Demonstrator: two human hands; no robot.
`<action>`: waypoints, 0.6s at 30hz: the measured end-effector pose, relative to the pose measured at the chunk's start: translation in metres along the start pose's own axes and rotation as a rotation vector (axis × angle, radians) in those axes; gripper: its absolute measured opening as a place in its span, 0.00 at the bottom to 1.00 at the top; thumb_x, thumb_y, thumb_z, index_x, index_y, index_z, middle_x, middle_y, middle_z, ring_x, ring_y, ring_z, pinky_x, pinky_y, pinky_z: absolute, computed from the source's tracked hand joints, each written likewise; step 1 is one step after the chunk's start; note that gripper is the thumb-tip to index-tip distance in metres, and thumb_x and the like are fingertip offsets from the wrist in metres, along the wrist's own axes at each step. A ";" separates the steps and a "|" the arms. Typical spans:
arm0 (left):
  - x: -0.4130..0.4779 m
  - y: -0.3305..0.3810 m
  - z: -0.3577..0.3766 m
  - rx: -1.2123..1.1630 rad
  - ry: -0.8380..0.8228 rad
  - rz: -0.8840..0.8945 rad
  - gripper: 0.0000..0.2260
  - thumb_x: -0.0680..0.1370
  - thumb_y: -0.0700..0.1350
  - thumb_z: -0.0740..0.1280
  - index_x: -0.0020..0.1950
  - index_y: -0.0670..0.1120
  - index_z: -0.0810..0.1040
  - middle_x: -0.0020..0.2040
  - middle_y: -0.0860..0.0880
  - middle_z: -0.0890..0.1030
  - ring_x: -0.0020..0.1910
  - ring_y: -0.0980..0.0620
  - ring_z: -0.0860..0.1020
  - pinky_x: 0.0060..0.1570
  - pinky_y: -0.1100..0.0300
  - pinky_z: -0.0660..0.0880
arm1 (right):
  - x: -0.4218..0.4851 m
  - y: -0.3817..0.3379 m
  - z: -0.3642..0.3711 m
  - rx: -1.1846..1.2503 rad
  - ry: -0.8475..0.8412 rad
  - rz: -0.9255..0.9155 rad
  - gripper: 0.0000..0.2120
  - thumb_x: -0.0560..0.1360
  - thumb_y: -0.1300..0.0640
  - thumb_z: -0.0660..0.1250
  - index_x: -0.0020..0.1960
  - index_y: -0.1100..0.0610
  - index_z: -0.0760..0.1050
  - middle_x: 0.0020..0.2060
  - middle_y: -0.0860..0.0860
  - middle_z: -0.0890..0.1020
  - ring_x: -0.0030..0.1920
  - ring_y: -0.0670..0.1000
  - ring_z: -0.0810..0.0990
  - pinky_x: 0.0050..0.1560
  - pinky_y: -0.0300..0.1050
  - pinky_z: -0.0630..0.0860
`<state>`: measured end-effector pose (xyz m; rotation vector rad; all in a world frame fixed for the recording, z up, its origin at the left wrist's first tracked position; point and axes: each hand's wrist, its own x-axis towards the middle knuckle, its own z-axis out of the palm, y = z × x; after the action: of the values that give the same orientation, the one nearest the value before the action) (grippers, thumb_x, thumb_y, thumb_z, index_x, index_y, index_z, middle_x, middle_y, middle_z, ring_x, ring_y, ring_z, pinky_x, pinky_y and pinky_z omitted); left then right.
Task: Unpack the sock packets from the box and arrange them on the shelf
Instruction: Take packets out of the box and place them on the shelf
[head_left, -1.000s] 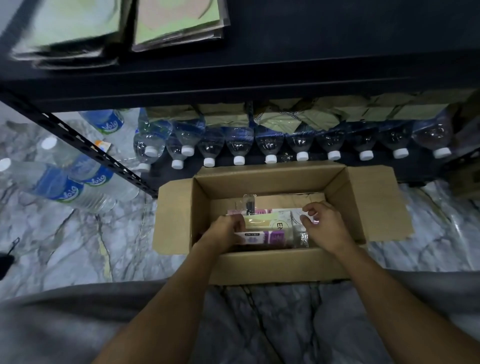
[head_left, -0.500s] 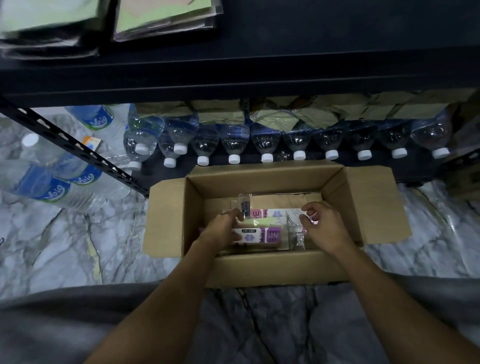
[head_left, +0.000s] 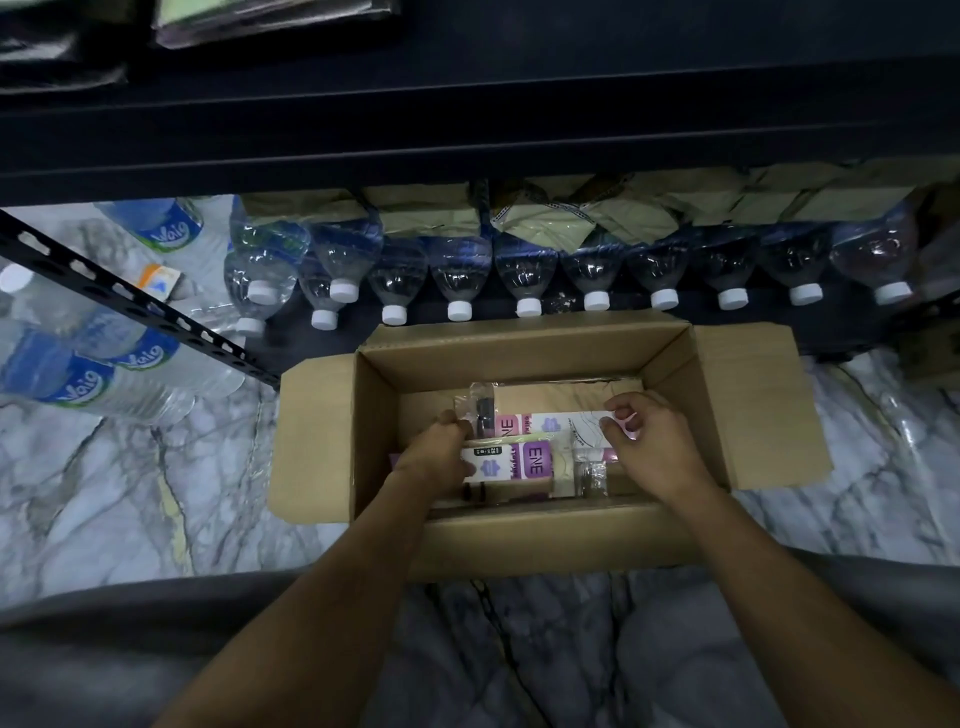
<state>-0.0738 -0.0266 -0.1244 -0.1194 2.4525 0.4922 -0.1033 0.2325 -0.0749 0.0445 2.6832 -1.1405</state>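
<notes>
Unpacking underway: sock packets (head_left: 524, 460) inside the box (head_left: 519, 540) are gripped at either end by left hand (head_left: 434, 457) and right hand (head_left: 652, 447), fingers closed; a level lift to the shelf (head_left: 467, 130) is judged next.

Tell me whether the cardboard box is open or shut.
Open: the cardboard box has its flaps folded outward, and sock packets show inside.

Open box (head_left: 748, 410): matt brown corrugated cardboard. Sock packets (head_left: 511, 462) inside: glossy clear plastic film over printed pink-purple paper labels. Floor (head_left: 130, 493): polished grey-white marble, dark veins. Shelf (head_left: 467, 130): dark matt painted metal, perforated upright. Water bottles (head_left: 460, 270): clear glossy plastic, white caps.
</notes>
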 end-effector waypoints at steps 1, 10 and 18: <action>-0.001 0.000 -0.001 0.055 0.017 0.009 0.23 0.75 0.47 0.71 0.68 0.47 0.72 0.70 0.46 0.68 0.67 0.44 0.70 0.67 0.49 0.68 | 0.000 -0.001 0.000 0.002 -0.004 0.001 0.07 0.73 0.62 0.69 0.50 0.58 0.79 0.45 0.54 0.78 0.41 0.50 0.75 0.46 0.41 0.73; -0.018 0.004 -0.009 -0.119 -0.020 -0.030 0.13 0.74 0.44 0.72 0.58 0.49 0.77 0.61 0.48 0.76 0.59 0.49 0.74 0.61 0.53 0.71 | -0.002 -0.010 -0.005 0.022 0.026 -0.017 0.06 0.72 0.62 0.69 0.49 0.58 0.80 0.45 0.53 0.78 0.39 0.49 0.74 0.46 0.40 0.71; -0.059 0.011 -0.037 -0.359 0.157 0.088 0.10 0.69 0.42 0.78 0.41 0.51 0.77 0.44 0.52 0.81 0.45 0.53 0.79 0.41 0.66 0.72 | -0.008 -0.028 -0.021 0.022 0.075 -0.056 0.06 0.73 0.62 0.69 0.50 0.59 0.80 0.43 0.53 0.77 0.39 0.49 0.74 0.45 0.39 0.70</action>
<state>-0.0494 -0.0324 -0.0583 -0.2053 2.5034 0.9939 -0.1031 0.2288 -0.0395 0.0159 2.7534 -1.2082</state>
